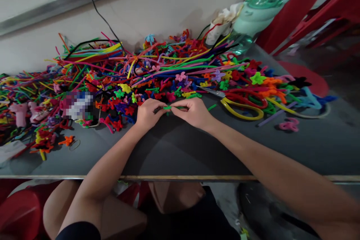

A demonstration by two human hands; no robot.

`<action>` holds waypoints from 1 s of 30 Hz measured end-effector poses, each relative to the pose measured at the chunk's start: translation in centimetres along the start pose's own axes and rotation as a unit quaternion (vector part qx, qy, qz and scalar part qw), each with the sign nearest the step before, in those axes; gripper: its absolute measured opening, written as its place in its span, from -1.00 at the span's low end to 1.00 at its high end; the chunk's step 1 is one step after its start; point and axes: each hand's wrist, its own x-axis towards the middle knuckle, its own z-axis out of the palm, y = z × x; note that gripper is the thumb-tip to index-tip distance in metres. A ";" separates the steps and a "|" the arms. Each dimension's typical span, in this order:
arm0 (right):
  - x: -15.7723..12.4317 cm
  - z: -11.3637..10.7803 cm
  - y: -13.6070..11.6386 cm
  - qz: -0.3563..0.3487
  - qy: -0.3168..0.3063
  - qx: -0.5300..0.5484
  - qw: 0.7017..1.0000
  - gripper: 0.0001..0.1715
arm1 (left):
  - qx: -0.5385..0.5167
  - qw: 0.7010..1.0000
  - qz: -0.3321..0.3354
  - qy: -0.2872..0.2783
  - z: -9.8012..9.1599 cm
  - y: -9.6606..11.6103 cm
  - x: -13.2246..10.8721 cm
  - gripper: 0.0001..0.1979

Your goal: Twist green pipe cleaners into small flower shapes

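Between my two hands runs a green pipe cleaner [168, 108], pinched by the fingertips of each and held just above the table. My left hand [149, 113] grips its left part, with thumb and forefinger pressed together. My right hand [194, 111] pinches it from the other side, and a green end [212, 107] shows beyond that hand. The fingers partly hide the shape of the green piece. To the right of my right hand lie scissors [242, 108] with red and yellow handles, blades pointing left.
A long heap of coloured pipe cleaners [112, 63] and small twisted flowers lies along the wall. A green bottle [255, 15] and a white cup [216, 32] stand at the back right. Red chairs [306, 15] are beyond. The grey table's [180, 153] front edge is near my body.
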 end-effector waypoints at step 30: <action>1.8 0.2 2.2 0.090 -0.076 0.107 0.987 -0.59 | -0.272 0.914 -0.267 -0.139 0.3 -1.1 0.6 -0.65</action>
